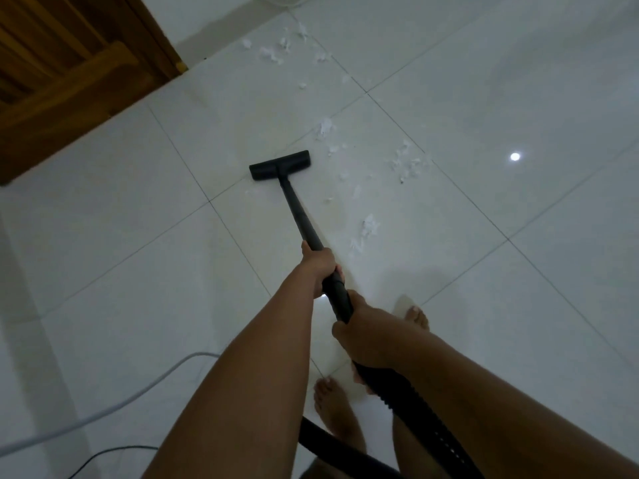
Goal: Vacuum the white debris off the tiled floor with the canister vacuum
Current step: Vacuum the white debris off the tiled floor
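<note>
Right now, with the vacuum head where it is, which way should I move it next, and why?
Probably swing the floor head a little right and forward: it sits on bare tile, while the nearest white debris lies just past its right end. Your left hand and right hand grip the wand.

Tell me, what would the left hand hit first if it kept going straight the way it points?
Probably the flat black vacuum floor head at the end of the black wand that the left hand grips, though depth is hard to judge.
</note>
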